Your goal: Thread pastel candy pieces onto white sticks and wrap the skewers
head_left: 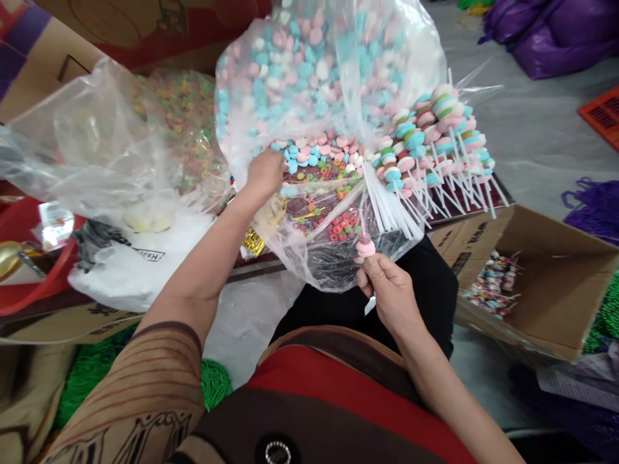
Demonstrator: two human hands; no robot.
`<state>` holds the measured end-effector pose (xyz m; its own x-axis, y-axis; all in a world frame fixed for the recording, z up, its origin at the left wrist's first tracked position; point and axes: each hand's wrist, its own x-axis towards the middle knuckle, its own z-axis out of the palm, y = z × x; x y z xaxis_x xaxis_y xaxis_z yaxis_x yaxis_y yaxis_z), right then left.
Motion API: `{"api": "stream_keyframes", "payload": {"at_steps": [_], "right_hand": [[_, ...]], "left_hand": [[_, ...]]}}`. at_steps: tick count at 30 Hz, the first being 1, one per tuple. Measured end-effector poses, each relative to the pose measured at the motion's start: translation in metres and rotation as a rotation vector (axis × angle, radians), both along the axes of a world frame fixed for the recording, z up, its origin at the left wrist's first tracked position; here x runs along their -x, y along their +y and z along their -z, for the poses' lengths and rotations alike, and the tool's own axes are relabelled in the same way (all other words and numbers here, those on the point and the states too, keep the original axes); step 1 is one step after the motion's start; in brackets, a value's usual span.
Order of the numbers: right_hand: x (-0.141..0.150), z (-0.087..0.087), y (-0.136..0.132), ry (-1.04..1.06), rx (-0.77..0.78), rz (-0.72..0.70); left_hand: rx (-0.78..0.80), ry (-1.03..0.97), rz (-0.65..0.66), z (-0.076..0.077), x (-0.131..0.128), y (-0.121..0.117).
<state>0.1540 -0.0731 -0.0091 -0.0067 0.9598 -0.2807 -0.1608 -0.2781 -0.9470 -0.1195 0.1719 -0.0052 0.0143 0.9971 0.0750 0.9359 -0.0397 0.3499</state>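
Observation:
My left hand (265,174) reaches into a big clear plastic bag (333,71) full of pink, blue and white round candies (314,151), its fingers curled among them. My right hand (389,283) pinches a thin stick with two pink candies (365,246) threaded on its top, held upright in front of the bag. Behind that stick lies a fan of finished candy skewers (435,138) with white sticks. Small coloured ring candies (333,222) lie in another clear bag below.
A cardboard box (541,283) holding finished candy skewers stands at my right. At left are crumpled clear bags (97,142), a white bag (140,264) and a red basin (29,258). Purple bags (556,32) lie on the floor at the back right. Green mesh (213,383) is near my lap.

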Motion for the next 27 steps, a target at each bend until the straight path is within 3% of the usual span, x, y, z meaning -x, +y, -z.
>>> {"api": "stream_keyframes", "payload": {"at_steps": [4, 9, 13, 21, 27], "right_hand": [[0.001, 0.002, 0.000, -0.012, -0.014, 0.001], [0.001, 0.003, 0.000, -0.024, -0.031, -0.005], [0.001, 0.000, 0.000, -0.030, -0.037, 0.016], [0.002, -0.001, 0.001, -0.027, -0.012, 0.030], [0.002, -0.003, 0.000, -0.045, -0.020, 0.026]], "left_hand": [[-0.067, -0.250, 0.057, 0.017, 0.008, 0.019], [-0.042, -0.213, 0.005, 0.028, -0.009, 0.024], [-0.062, -0.172, 0.042, 0.031, -0.016, 0.018], [-0.032, -0.048, 0.159, 0.026, -0.008, -0.002], [-0.048, -0.078, 0.116, 0.018, -0.012, -0.014]]}}
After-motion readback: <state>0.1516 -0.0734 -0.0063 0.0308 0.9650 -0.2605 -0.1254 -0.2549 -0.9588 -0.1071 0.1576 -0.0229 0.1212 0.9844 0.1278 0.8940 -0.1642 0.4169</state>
